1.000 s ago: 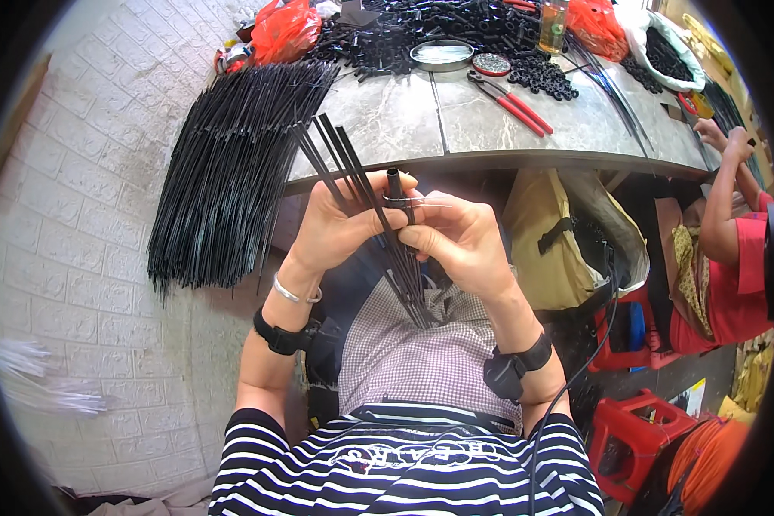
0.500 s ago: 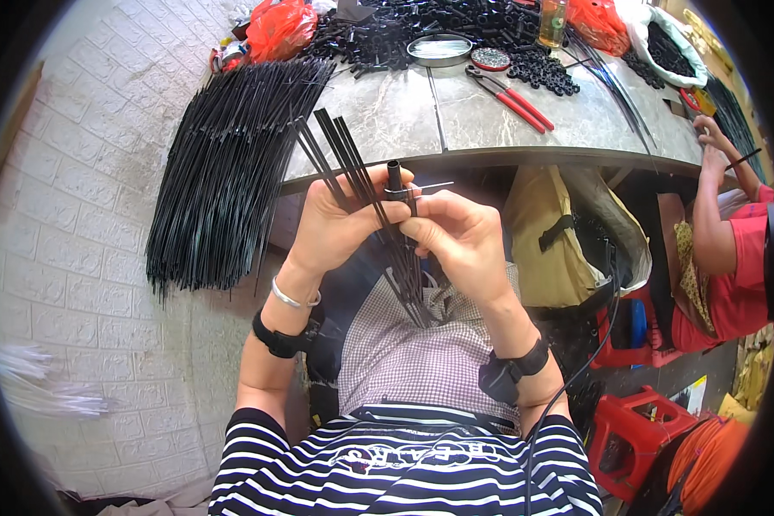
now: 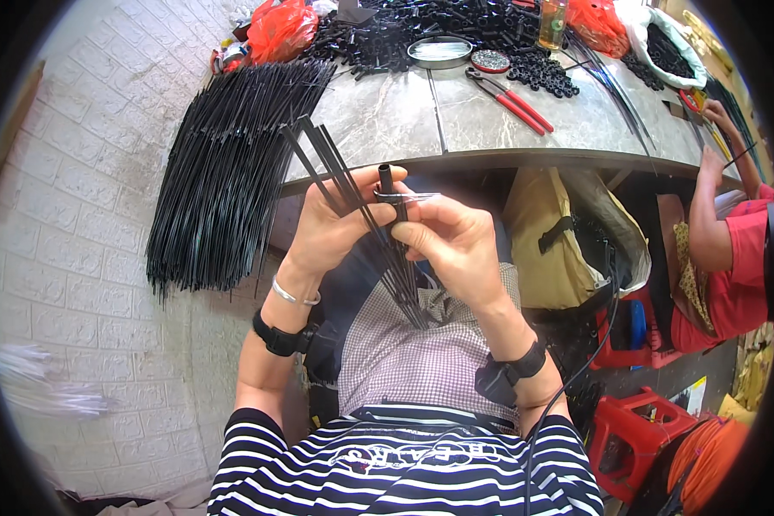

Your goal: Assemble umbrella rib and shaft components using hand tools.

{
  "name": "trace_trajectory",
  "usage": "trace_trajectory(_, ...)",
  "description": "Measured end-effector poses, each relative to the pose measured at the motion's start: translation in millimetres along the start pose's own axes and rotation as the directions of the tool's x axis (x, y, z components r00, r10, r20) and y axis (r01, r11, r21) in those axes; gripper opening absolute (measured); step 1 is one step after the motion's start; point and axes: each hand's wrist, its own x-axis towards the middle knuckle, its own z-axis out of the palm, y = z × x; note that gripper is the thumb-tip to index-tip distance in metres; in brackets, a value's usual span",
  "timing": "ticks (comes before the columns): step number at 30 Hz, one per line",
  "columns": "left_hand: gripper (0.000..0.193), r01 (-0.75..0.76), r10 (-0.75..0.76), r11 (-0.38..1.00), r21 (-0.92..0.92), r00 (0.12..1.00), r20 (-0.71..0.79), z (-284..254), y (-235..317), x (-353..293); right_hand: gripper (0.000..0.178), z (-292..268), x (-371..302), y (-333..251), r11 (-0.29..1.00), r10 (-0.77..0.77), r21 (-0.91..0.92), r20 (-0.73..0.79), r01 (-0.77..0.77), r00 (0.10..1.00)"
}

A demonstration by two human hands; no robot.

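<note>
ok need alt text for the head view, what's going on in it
Seen from above, a seated person's left hand grips a bundle of thin black rods while the right hand holds a short black tube and a thin metal pin against it. Ahead, a grey table carries a draped sheaf of black rods and red-handled pliers.

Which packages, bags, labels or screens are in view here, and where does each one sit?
Red plastic bag: far left end of the table, crumpled, beside the black parts.
Second red plastic bag: far right part of the table, crumpled.
White bag: right of it, open, holding black pieces.
Tan fabric bag: under the table edge, right of the hands, with a black strap.
No screens or signs show.
</note>
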Motion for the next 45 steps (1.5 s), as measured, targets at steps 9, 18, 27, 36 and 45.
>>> trace_trajectory(9,0.042,-0.006,0.006,1.000,0.026,1.000,-0.009,-6.9,-1.1,-3.7,0.013,0.7,5.9,0.0,0.981,0.183,0.073,-0.051,-0.179,0.982)
trace_trajectory(18,0.048,-0.011,0.001,0.988,-0.156,0.998,-0.068,-6.4,-9.3,-6.8,0.013,3.4,5.6,3.8,0.996,0.048,0.073,0.005,-0.048,0.999)
trace_trajectory(27,0.043,0.021,-0.022,1.000,-0.021,0.998,-0.053,-11.2,-7.4,-6.0,0.011,-0.8,10.2,4.8,0.990,0.123,0.062,0.009,-0.123,0.992)
trace_trajectory(36,0.038,-0.015,0.013,0.987,-0.161,1.000,-0.010,-10.6,-14.8,-4.8,0.016,-5.2,12.1,3.3,0.992,0.066,0.103,0.130,-0.079,0.989)
trace_trajectory(45,0.043,0.010,-0.011,1.000,-0.026,0.999,-0.032,-12.5,-15.4,-4.2,0.013,-1.7,11.3,3.3,0.994,0.099,0.038,0.008,-0.099,0.995)
